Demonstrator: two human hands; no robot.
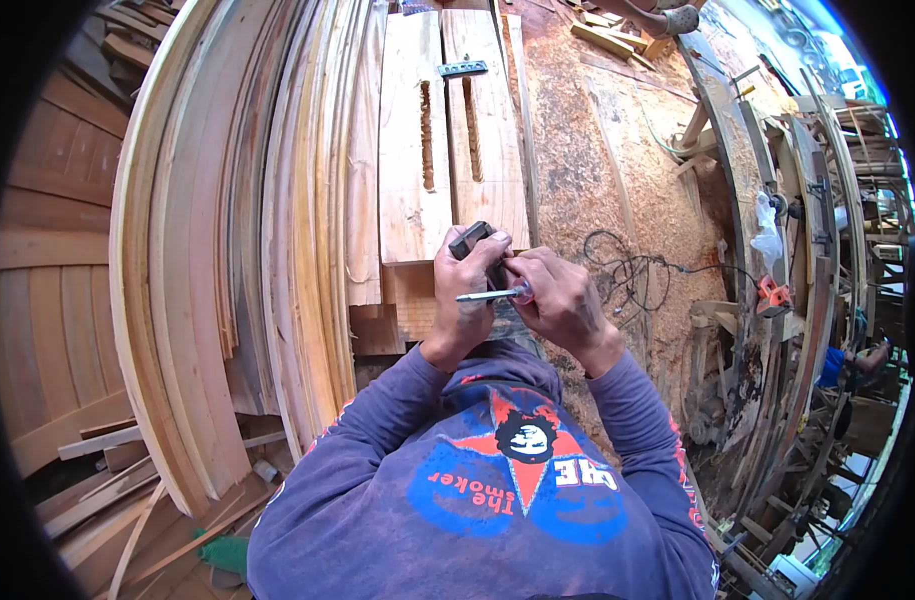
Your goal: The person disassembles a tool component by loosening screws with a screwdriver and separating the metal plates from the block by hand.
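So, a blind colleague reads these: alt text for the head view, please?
A person's left hand grips a dark block and the right hand a screwdriver, at the near end of two slotted beams. Stacked boards lie to the left; shavings and a tangled cord to the right.

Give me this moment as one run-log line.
left hand: gripping dark object | right hand: holding screwdriver | two slotted boards: just beyond hands | small grey strip: lying on the boards

Woodworking shop, with planks [205,200] and sawdust [667,205]
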